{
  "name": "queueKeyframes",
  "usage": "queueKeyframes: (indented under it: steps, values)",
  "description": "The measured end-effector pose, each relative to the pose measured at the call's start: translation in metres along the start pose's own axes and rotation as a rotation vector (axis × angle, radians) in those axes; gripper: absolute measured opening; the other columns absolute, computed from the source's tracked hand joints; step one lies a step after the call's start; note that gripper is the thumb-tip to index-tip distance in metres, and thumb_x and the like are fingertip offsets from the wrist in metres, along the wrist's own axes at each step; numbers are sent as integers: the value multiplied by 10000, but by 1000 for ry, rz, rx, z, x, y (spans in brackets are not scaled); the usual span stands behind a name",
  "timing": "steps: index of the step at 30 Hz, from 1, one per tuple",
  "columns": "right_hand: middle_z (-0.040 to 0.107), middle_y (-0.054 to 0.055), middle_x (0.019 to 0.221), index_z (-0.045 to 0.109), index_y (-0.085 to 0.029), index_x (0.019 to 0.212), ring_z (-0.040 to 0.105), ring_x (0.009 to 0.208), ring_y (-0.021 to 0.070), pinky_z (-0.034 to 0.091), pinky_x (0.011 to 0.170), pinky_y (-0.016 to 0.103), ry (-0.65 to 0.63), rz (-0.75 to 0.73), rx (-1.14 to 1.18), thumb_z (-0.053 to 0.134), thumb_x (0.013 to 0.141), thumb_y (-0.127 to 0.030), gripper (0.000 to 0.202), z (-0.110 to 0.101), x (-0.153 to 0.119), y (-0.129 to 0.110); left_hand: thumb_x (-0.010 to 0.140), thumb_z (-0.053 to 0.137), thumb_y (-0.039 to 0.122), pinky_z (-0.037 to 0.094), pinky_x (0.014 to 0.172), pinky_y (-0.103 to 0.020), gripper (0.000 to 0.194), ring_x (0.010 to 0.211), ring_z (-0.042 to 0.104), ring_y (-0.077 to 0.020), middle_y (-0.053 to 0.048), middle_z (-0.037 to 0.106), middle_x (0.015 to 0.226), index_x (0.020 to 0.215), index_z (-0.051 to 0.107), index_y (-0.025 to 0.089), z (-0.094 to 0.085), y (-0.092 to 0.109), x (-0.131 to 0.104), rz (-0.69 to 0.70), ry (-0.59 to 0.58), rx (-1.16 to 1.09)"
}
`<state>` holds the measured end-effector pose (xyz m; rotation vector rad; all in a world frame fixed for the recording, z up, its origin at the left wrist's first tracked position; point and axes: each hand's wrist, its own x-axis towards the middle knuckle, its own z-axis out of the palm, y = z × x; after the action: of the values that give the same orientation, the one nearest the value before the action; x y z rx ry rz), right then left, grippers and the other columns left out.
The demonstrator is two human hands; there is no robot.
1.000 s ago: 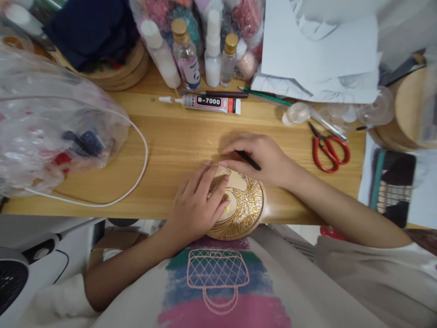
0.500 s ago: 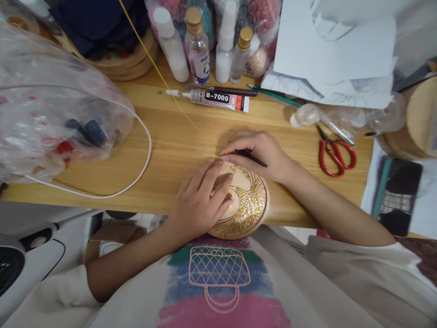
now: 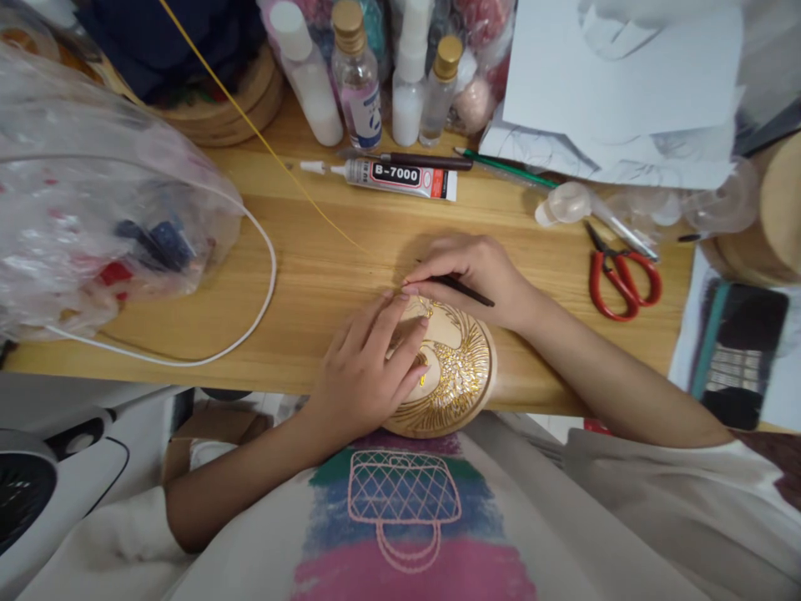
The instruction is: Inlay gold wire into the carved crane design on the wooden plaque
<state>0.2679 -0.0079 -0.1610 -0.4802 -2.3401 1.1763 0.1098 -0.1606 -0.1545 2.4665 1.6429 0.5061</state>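
A round wooden disc (image 3: 455, 367), carved with a raised design partly filled with shiny gold, lies at the table's front edge. My left hand (image 3: 369, 359) rests palm down over its left side, fingers spread. At the disc's far edge, my right hand (image 3: 479, 271) pinches its thumb and fingertips together, close to the left fingertips. A slim dark tool (image 3: 466, 290) is held in it, slanting back across the hand; its working end is hidden. A thin yellow thread (image 3: 300, 188) runs down from the upper left toward the hands; its end cannot be made out.
Behind the hands lie a B-7000 glue tube (image 3: 400, 177), a dark pen-like tool (image 3: 429, 160) and a green pencil (image 3: 510, 167), with bottles (image 3: 366, 108) beyond. Red-handled scissors (image 3: 626, 284) and a phone (image 3: 742, 355) are at right. A plastic bag (image 3: 118, 200) and white cable (image 3: 272, 275) occupy the left.
The view has shifted slightly. Both hands keep nearly the same pose at the disc. The upper part of the yellow thread now appears farther left.
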Motion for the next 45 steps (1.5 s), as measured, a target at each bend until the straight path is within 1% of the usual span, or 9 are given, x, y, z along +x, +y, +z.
queueKeyframes:
  steps: [5,13,20,24,28,31,36,42,45]
  values:
    - [693,24,746,763,-166,848,606,677,108,427,631,240,21,-13,-24,648,893,-298,181,2,0,2,948,528,288,487,986,-534,353,1266,511,-381,-229,522,1358,1242,598,105,0,0,0,-5,0,-14]
    - [691,23,743,769,-162,864,605,673,99,417,620,228,13,-7,-49,642,900,-309,198,2,0,2,953,519,288,520,950,-539,351,1246,533,-393,-227,532,1354,1244,584,102,-1,-2,0,8,3,-14]
    - [677,24,735,770,-162,880,599,658,104,402,605,237,-2,1,-59,634,905,-318,208,1,0,1,966,490,314,527,964,-511,394,1246,541,-376,-241,558,1325,1259,526,53,-2,-2,0,10,3,2]
    - [673,20,731,762,-165,852,585,658,100,398,609,237,-8,-17,-57,626,910,-315,211,1,1,1,968,486,330,527,964,-503,391,1254,541,-364,-225,559,1334,1265,516,78,-2,-2,-1,4,9,3]
    - [679,12,734,759,-178,841,580,660,95,389,602,233,2,-44,-61,631,907,-314,198,1,2,3,950,525,299,517,962,-518,395,1256,529,-383,-245,544,1338,1270,533,68,-1,-3,-1,14,5,-10]
    - [685,14,738,756,-170,840,580,662,90,385,600,227,-1,-67,-68,636,905,-295,185,1,2,4,951,524,288,514,960,-515,370,1266,519,-379,-226,518,1363,1274,553,111,-1,-3,-2,13,2,-10]
    - [687,7,739,758,-183,831,584,668,90,387,610,227,-1,-49,-76,627,912,-334,215,1,2,4,956,524,306,514,968,-485,370,1269,515,-361,-206,496,1367,1283,562,138,0,-3,-3,10,12,12]
    - [705,16,763,763,-185,849,592,684,95,398,612,230,-18,-54,-91,625,914,-320,204,1,2,4,956,526,323,513,970,-475,386,1266,514,-339,-191,479,1371,1308,549,165,0,-3,-4,-5,7,5]
    - [715,19,776,762,-183,849,596,686,97,402,612,232,-16,-55,-91,631,910,-310,192,0,2,3,951,532,314,503,973,-489,399,1276,502,-350,-203,470,1379,1322,549,167,1,-3,-3,-9,-1,-15]
